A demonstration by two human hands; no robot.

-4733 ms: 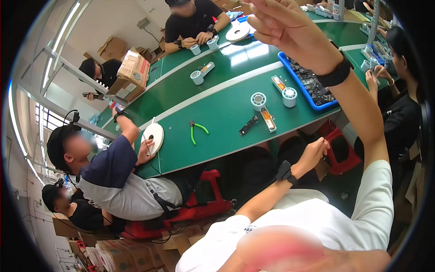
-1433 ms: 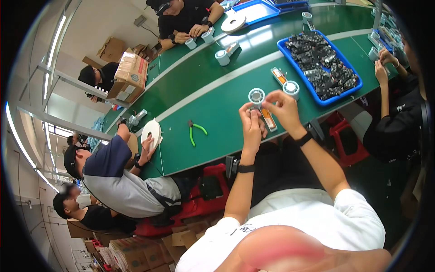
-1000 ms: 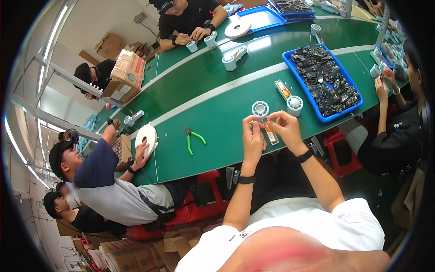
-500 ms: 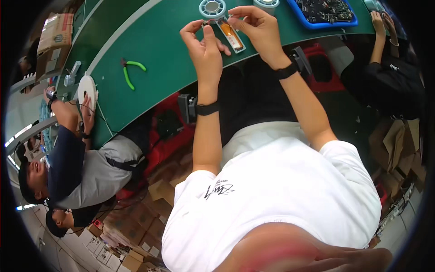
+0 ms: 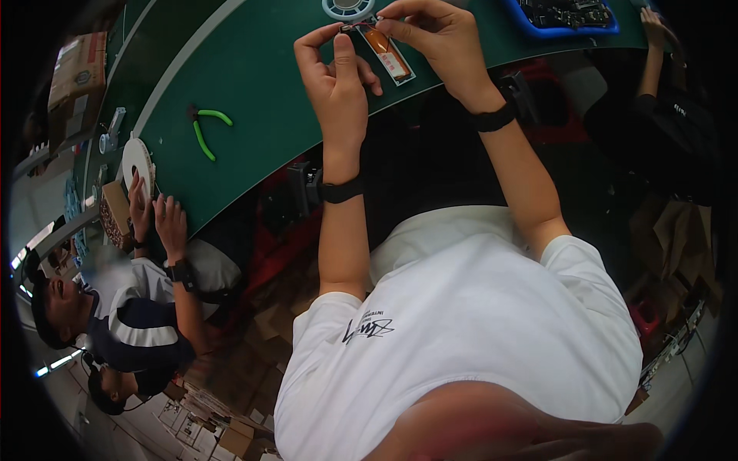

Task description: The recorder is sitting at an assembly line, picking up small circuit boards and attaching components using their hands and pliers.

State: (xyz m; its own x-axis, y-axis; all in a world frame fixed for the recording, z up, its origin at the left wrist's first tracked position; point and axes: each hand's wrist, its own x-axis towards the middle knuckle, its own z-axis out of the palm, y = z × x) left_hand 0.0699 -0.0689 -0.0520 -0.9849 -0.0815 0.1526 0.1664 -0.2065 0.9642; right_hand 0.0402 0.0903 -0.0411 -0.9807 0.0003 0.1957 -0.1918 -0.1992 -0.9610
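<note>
Both my hands work over the near edge of the green table. A flat orange pack [image 5: 390,57] with a white label, lying in a pale rectangular frame, sits between them. Thin red and dark wires [image 5: 364,26] run from its top end. My left hand [image 5: 338,81] is closed, pinching a small dark part [image 5: 346,28] at the wires between thumb and forefinger, its other fingers curled beside the pack. My right hand [image 5: 442,42] is closed too, pinching a wire end near the pack's top. Just beyond stands a round pale-blue piece [image 5: 348,8], partly cut off.
Green-handled pliers [image 5: 206,132] lie to the left. A white reel [image 5: 138,165] stands farther left, by a co-worker's hands [image 5: 157,215]. A blue tray [image 5: 565,32] of black circuit boards is at the far right, near another person's hand [image 5: 653,29].
My hands stay pinched at the wires; the view has shifted slightly, with the table things higher and some farther left. The co-worker's hands at left have come together near the reel.
</note>
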